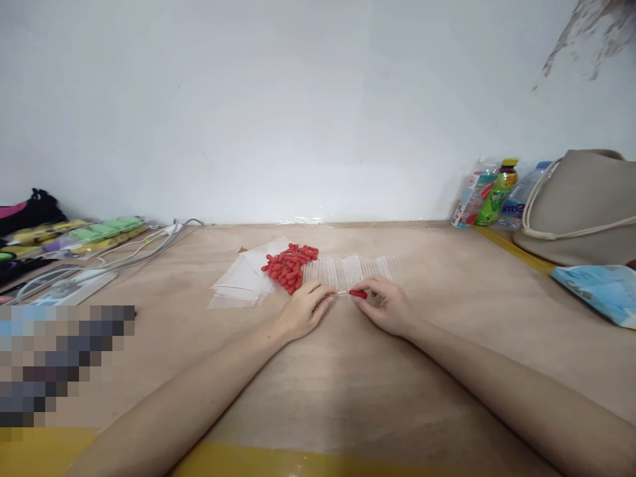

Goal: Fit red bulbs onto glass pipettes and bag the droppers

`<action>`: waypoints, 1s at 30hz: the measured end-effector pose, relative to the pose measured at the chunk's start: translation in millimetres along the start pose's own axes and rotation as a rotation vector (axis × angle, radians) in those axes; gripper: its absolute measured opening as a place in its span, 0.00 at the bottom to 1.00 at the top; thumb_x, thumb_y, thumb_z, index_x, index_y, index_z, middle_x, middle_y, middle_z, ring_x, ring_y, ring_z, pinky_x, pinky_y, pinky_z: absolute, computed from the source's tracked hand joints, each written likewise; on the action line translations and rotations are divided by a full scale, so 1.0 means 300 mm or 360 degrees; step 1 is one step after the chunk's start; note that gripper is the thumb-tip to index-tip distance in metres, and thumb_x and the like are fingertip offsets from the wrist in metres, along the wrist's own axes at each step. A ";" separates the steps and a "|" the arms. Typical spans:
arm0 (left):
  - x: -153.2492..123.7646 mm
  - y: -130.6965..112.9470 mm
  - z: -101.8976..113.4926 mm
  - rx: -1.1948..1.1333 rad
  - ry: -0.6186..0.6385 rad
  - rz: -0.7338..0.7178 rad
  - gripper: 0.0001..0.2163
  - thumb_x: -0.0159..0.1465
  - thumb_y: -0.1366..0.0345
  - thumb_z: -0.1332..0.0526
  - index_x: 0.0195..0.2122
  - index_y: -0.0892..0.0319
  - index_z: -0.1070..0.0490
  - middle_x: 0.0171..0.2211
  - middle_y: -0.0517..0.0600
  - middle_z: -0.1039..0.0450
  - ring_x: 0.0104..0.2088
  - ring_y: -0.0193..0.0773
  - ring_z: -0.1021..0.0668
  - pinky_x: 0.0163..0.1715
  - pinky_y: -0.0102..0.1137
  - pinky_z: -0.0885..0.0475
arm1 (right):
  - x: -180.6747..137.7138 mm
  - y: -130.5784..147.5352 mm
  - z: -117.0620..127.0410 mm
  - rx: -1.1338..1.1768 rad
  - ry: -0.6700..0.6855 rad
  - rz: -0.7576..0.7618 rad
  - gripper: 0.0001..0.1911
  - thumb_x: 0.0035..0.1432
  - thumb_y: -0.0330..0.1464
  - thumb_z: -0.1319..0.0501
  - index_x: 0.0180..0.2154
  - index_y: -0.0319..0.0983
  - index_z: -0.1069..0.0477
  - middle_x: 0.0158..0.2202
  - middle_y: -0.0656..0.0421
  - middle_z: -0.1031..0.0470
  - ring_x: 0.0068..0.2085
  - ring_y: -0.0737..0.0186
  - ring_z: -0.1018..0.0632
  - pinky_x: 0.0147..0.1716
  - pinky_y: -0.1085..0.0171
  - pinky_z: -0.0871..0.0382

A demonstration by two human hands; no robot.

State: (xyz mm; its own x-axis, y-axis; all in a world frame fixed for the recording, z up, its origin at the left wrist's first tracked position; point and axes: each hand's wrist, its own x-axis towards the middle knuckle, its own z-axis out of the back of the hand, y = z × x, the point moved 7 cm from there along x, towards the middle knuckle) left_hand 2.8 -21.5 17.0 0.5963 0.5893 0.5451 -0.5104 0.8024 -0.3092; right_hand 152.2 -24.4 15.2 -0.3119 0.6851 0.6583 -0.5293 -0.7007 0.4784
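Note:
Between the fingertips of my right hand (390,306) is a small red rubber bulb (358,293), lying sideways. My left hand (307,309) pinches a thin clear tube (340,293), whose free end points at the bulb. Whether tube and bulb touch is too small to tell. Just beyond both hands, many similar clear tubes (354,269) lie side by side in a row. A heap of red rubber bulbs (288,270) sits left of that row, partly on flat clear zip bags (241,278).
At the left are a power strip (82,286), cables (134,250) and colourful packets (106,230). Drink bottles (497,192), a grey bag (581,205) and a blue packet (596,291) occupy the right. A white wall (318,112) closes off the table's back.

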 end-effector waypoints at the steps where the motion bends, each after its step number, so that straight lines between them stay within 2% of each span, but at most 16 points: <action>1: -0.001 0.000 0.000 -0.0005 0.0005 0.0002 0.09 0.65 0.67 0.51 0.42 0.60 0.34 0.36 0.51 0.31 0.38 0.36 0.29 0.39 0.31 0.33 | -0.001 0.001 -0.005 0.0018 0.0022 -0.0021 0.05 0.53 0.30 0.44 0.34 0.40 0.30 0.28 0.60 0.30 0.29 0.66 0.30 0.30 0.65 0.35; 5: 0.000 -0.003 -0.003 -0.0021 0.0060 0.0006 0.10 0.65 0.66 0.52 0.42 0.60 0.34 0.36 0.52 0.30 0.38 0.36 0.29 0.39 0.31 0.32 | -0.001 0.001 -0.014 0.0045 0.0080 -0.0063 0.05 0.53 0.30 0.44 0.34 0.39 0.31 0.26 0.60 0.31 0.26 0.67 0.32 0.26 0.67 0.36; 16: 0.004 0.009 -0.017 0.0046 0.0050 -0.0052 0.11 0.65 0.66 0.50 0.44 0.60 0.31 0.34 0.52 0.30 0.35 0.34 0.28 0.35 0.29 0.32 | -0.005 -0.005 -0.023 0.0208 0.0179 0.0008 0.07 0.56 0.31 0.45 0.37 0.39 0.31 0.33 0.57 0.29 0.34 0.65 0.28 0.33 0.64 0.32; 21: 0.020 0.012 -0.030 0.0002 0.0019 -0.0179 0.12 0.64 0.66 0.50 0.44 0.62 0.30 0.34 0.53 0.29 0.34 0.34 0.27 0.34 0.28 0.31 | -0.007 -0.016 -0.016 0.0130 0.0109 0.0012 0.06 0.56 0.32 0.44 0.35 0.39 0.30 0.31 0.57 0.30 0.32 0.64 0.28 0.32 0.64 0.33; 30: 0.031 0.001 -0.056 -0.0057 0.0071 -0.0248 0.13 0.65 0.66 0.51 0.45 0.61 0.31 0.32 0.52 0.29 0.33 0.34 0.27 0.34 0.28 0.31 | -0.018 0.006 -0.003 0.0087 0.0098 0.0109 0.07 0.58 0.32 0.46 0.35 0.40 0.30 0.30 0.56 0.30 0.31 0.63 0.29 0.30 0.63 0.34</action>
State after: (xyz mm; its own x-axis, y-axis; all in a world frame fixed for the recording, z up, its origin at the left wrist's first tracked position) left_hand 18.5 -14.1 9.0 0.6939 0.4605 0.5536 -0.3876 0.8868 -0.2518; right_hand 152.3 -29.1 12.0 -0.3948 0.6449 0.6544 -0.4618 -0.7551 0.4654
